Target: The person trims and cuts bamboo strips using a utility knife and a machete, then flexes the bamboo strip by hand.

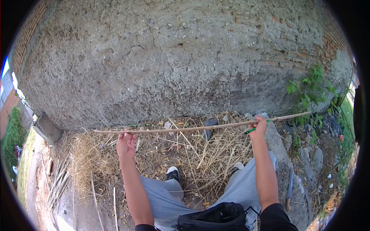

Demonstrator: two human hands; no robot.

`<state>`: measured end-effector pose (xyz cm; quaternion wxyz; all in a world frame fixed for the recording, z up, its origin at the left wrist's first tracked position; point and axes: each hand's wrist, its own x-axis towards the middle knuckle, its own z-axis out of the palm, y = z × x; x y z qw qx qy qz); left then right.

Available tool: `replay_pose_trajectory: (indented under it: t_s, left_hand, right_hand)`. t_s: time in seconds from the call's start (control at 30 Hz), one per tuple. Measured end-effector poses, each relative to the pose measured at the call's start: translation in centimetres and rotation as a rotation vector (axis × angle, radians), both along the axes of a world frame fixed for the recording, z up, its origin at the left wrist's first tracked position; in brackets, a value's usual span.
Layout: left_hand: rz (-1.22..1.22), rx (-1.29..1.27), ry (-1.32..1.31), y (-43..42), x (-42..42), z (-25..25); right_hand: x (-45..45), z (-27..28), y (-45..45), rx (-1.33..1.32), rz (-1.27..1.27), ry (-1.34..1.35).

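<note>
No text, labels, brands, numbers or signs are showing legibly anywhere.

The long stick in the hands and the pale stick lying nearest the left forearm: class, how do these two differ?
The long stick is held up by the left hand and right hand; the pale stick lies on the ground. The long stick runs across the view; the pale stick runs nearly up and down. The long stick is browner than the pale stick. Both are thin.
</note>
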<state>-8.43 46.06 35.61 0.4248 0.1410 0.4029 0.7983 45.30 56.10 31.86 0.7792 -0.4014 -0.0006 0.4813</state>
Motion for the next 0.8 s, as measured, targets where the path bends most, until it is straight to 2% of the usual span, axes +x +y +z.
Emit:
replay_pose_trajectory:
  t_s: [0.4, 0.47, 0.5, 0.57, 0.6, 0.67, 0.7, 0.77, 0.8]
  left_hand:
    - [-0.016, 0.008, 0.027, -0.4, 0.8, 0.7]
    - [0.127, -0.155, -0.021, -0.5, 1.2, 1.3]
    - [0.125, -0.154, -0.020, -0.4, 1.8, 1.5]
    - [0.635, -0.226, 0.338, -0.1, 3.6, 1.6]
    - [0.632, -0.223, 0.340, -0.9, 5.2, 2.7]
    - [0.871, -0.257, 1.354, -3.2, 9.1, 5.5]
    - [0.867, -0.248, 1.356, -3.1, 10.2, 5.2]
    - [0.708, -0.039, 1.780, -3.2, 12.0, 4.4]
    - [0.610, -0.013, 1.857, -3.3, 13.3, 4.3]
  right_hand:
    - [-0.6, 1.1, -0.8, 0.012, 0.011, -0.010]
    - [-0.6, 0.7, -0.5, 0.033, 0.014, 0.003]
    - [-0.6, 0.7, -0.4, 0.054, 0.018, 0.016]
    - [-0.6, 0.6, -0.4, 0.096, 0.021, 0.019]
    - [-0.9, 0.7, -0.4, 0.140, 0.027, 0.020]
    - [-1.8, 1.9, -0.9, 0.185, 0.000, 0.026]
    - [-2.2, 2.5, -1.2, 0.223, -0.021, 0.029]
    - [-2.5, 2.8, -1.5, 0.287, -0.006, 0.048]
    - [-2.7, 3.0, -1.5, 0.349, 0.017, 0.063]
